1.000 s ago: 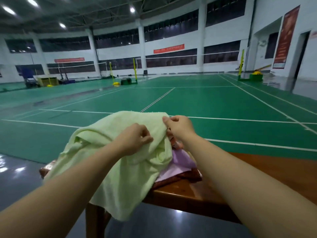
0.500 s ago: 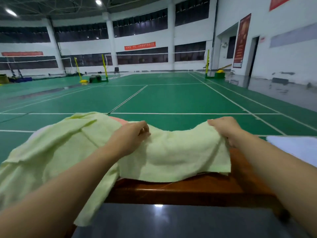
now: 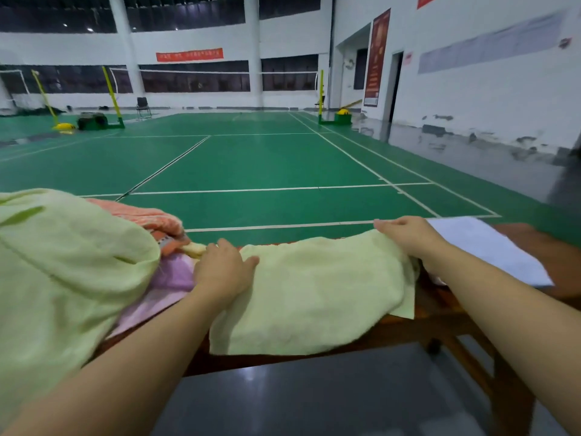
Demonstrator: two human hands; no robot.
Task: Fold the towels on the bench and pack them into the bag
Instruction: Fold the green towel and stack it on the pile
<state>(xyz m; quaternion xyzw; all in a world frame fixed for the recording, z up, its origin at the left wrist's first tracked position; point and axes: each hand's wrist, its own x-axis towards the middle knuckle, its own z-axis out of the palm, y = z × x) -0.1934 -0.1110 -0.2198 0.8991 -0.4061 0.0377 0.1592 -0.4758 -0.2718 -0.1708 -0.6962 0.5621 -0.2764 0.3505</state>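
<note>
Lowered onto bench [image 3: 393, 330] — fluffy green towel [image 3: 314, 287]; both hands' fingers pinching its corners.

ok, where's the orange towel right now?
Head view, left of centre: the orange towel sits in the pile at the bench's far edge, behind the purple towel, just beyond the left hand.

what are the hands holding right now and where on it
Both hold the light green towel spread on the bench: left hand at its left end, right hand at its far right corner.
</note>
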